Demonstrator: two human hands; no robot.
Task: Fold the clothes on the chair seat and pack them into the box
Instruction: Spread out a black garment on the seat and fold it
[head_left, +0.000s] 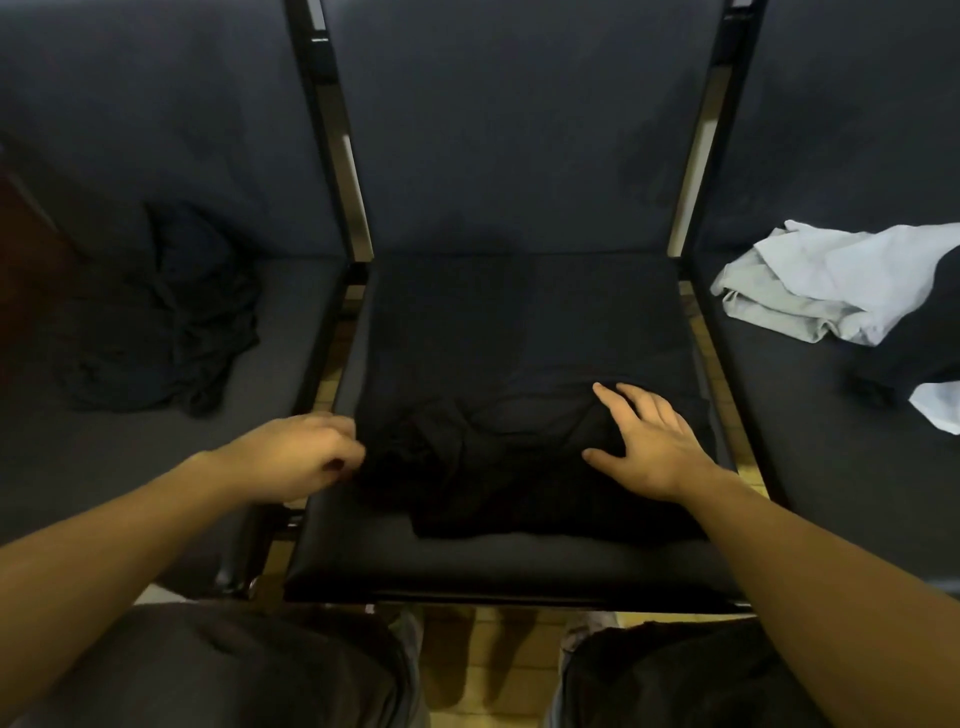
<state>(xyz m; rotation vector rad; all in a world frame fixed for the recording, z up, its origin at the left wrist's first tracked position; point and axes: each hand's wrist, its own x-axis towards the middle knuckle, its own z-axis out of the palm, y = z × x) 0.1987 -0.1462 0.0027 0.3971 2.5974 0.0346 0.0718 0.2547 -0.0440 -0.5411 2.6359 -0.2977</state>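
With the right hand (649, 441) pressing flat, fingers released, the left hand's (306, 457) grip should pinch the black garment's (519, 364) nine-o'clock edge and fold it squarely across.

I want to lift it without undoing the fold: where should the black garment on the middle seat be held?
Take the black garment by its two side edges, coming in from left and right. It lies flat; left hand already pinches the left edge, right hand rests flat on top.
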